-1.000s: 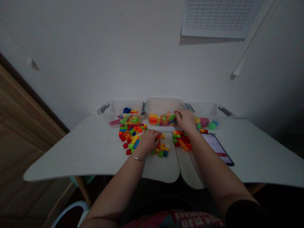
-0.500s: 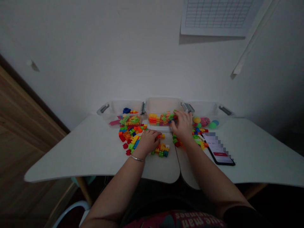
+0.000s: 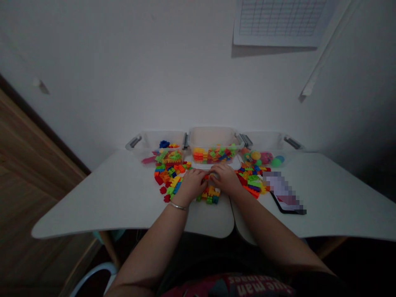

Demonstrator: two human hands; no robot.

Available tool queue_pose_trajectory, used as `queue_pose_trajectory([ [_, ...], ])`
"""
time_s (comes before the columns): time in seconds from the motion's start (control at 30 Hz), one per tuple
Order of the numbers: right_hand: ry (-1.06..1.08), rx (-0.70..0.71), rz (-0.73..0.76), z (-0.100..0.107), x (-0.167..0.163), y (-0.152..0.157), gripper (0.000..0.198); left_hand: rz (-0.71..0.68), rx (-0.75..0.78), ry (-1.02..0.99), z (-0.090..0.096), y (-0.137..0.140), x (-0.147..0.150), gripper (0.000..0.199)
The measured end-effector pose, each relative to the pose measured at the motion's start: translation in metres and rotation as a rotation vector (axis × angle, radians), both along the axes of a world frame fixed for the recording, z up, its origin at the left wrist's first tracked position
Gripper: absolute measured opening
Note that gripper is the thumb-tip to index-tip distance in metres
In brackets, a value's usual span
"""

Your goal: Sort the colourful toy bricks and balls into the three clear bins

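Note:
Both of my hands meet over the middle of the table, fingertips close together. My left hand (image 3: 194,184), with a silver bangle at the wrist, is closed on a small orange building brick (image 3: 207,177). My right hand (image 3: 226,178) curls in from the other side, its finger and thumb closed at the same brick; the fingers partly hide it. Just below the hands lies a cluster of yellow, orange and green bricks (image 3: 211,194). More loose bricks (image 3: 168,175) spread left of my left hand, and another pile (image 3: 253,181) lies by my right wrist.
Along the wall stand three clear bins: the left bin (image 3: 148,138) and middle bin (image 3: 213,134) hold bricks, the right bin (image 3: 266,138) holds coloured balls. A white lid (image 3: 236,163) lies before the middle one. A phone (image 3: 286,198) rests at right. A seam divides the tabletop (image 3: 102,198).
My right hand has come back from the front of the middle bin, down and left, to meet my left hand at the brick. The left hand has stayed nearly in place.

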State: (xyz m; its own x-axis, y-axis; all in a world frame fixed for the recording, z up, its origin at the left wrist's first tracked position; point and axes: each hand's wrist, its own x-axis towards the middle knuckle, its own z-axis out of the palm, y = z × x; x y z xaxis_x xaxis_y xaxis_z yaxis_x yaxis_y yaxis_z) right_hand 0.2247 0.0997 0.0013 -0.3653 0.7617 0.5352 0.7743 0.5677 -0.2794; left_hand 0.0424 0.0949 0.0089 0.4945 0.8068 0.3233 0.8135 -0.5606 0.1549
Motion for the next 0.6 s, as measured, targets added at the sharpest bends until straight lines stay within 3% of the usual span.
queue_pose_trajectory([
  [0.27, -0.010, -0.212, -0.054, -0.0083, 0.0021, 0.0028, 0.020, -0.005, -0.005, -0.014, -0.0040, 0.0013, -0.0011, 0.038],
  [0.6, -0.020, -0.222, -0.101, -0.0053, 0.0010, 0.0043, 0.013, -0.015, -0.018, -0.049, -0.0040, 0.0017, -0.0011, 0.036],
])
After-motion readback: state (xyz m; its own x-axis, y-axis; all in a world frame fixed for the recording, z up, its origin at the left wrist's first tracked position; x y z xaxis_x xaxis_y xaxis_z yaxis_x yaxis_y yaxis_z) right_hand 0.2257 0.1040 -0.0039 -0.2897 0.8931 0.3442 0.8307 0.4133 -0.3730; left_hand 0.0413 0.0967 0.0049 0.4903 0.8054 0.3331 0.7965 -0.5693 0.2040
